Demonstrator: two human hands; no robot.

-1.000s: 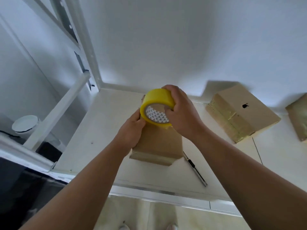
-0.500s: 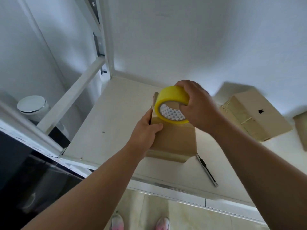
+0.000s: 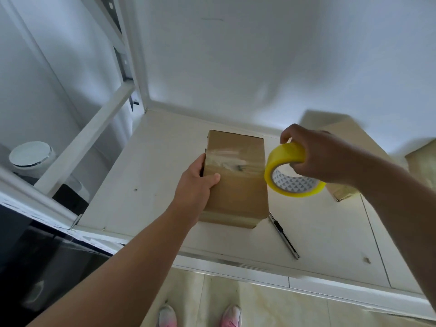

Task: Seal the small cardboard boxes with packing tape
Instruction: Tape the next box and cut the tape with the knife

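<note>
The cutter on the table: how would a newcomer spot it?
Start at the white tabletop. Find the cardboard box that the left hand grips; the cutter lies by its near right corner. Unlike everything nearby, it is slim, black and silver.

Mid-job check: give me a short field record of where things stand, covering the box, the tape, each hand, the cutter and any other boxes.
box: small cardboard box lying on the white shelf
tape strip: clear, across the box's top
left hand: grips the box's left edge, thumb on top
right hand: holds the yellow tape roll beside the box's right edge
cutter: utility knife on the shelf, by the box's near right corner
other boxes: two at far right, partly hidden
</note>
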